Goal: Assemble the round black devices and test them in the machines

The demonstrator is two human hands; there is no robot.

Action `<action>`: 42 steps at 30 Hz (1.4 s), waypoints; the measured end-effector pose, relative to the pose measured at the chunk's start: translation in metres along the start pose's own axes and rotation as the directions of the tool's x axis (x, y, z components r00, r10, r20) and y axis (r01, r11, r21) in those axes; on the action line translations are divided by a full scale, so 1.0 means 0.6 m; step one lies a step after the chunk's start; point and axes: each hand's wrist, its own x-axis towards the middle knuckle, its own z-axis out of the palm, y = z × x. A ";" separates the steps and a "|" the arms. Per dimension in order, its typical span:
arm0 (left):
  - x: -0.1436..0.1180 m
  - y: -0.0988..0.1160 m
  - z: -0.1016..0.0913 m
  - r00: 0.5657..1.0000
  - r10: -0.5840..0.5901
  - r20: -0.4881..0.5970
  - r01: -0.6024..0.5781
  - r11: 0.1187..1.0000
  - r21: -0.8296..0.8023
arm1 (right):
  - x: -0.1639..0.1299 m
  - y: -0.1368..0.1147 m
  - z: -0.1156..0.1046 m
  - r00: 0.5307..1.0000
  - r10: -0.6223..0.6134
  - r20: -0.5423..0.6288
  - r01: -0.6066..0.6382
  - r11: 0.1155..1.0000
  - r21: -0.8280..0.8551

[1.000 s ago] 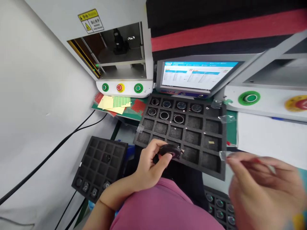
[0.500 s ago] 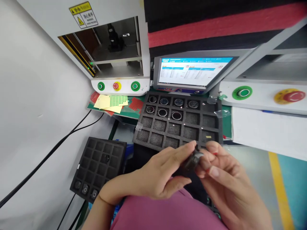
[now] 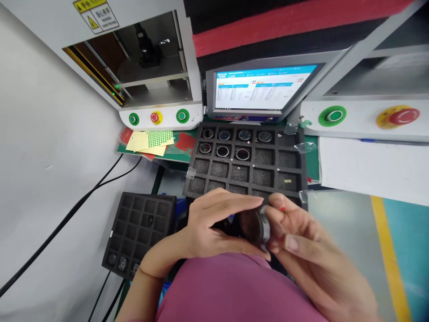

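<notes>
Both hands have drawn nearer to the body since half a second ago, carrying the round black part lower, off the near edge of the foam tray and over the pink garment.

From the head camera, the left hand (image 3: 214,226) is curled, its fingers laid flat across the top and its thumb beneath the round black lens-like part (image 3: 255,223), a short dark disc with a paler grey rim at its right side. The right hand (image 3: 301,243) meets it from the right, fingertips pinched on that rim, so both hands grip the same piece just in front of the pink garment (image 3: 231,290).

Behind the hands lies a black foam tray (image 3: 296,172) with a coarse, spongy surface cut into square pockets; the far two rows hold seven round glassy parts (image 3: 223,151) with shiny ring edges. A second, smaller black tray (image 3: 134,214) sits lower left, with a few round parts in its near row. On the bench, yellow sticker sheets with green dots (image 3: 150,141) lie beside red ones. A lit monitor (image 3: 261,89) stands behind, and a white machine with glossy green and red buttons (image 3: 157,117) is left of it.
</notes>
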 end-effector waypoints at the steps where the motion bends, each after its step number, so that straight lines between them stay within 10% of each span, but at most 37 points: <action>1: 0.000 0.000 0.002 1.000 -0.012 -0.012 0.012 1.000 0.001 | -0.002 0.001 0.001 1.000 0.011 -0.001 -0.011 1.000 0.013; 12: 0.003 -0.001 0.021 0.987 0.069 -0.142 -0.061 0.997 0.055 | -0.011 -0.007 0.001 0.991 0.132 -0.001 -0.132 0.990 0.057; 34: 0.009 0.002 0.005 0.992 0.113 -0.047 -0.114 0.993 -0.008 | -0.005 0.013 0.009 0.966 0.236 0.103 -0.255 0.937 0.237; 39: 0.007 0.009 0.000 0.983 -0.185 -0.014 0.174 0.947 -0.268 | -0.003 0.015 0.010 0.991 0.113 0.078 -0.122 0.985 0.120; 42: 0.001 0.018 -0.001 0.861 -0.499 0.096 0.467 0.702 -0.538 | 0.000 0.013 0.003 0.980 -0.172 -0.097 0.171 0.985 -0.018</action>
